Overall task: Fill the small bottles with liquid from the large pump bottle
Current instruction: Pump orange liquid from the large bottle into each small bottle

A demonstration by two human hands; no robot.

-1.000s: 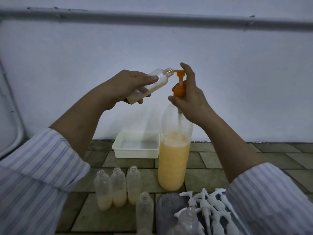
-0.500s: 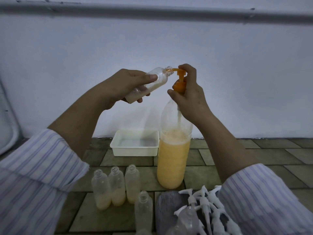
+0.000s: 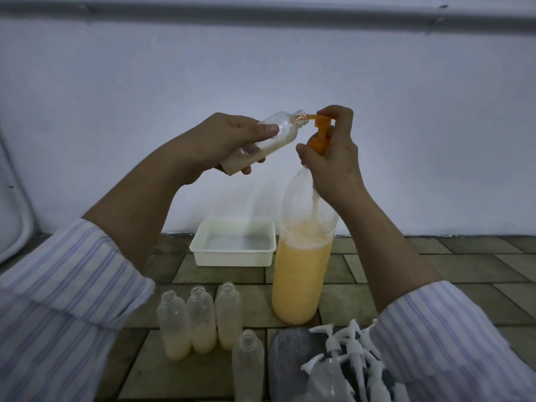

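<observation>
A tall clear pump bottle (image 3: 301, 274), over half full of orange liquid, stands on the tiled floor. My right hand (image 3: 333, 158) grips its orange pump head (image 3: 320, 134), a finger on top pressing it. My left hand (image 3: 220, 143) holds a small clear bottle (image 3: 269, 140) tilted, its mouth at the pump's spout; pale liquid lies in its lower end. Three small bottles (image 3: 200, 323) with pale liquid in them stand in a row on the floor. In front of them stands another small bottle (image 3: 248, 364), which looks empty.
A white shallow tray (image 3: 232, 242) sits by the wall behind the small bottles. Several white pump caps (image 3: 348, 352) lie piled at the lower right on a grey slab (image 3: 287, 358), with another clear bottle (image 3: 327, 381) among them. A white wall stands close behind.
My right hand has pushed the orange pump head down from its raised position. The small bottle stays at the spout, dipping slightly with it.
</observation>
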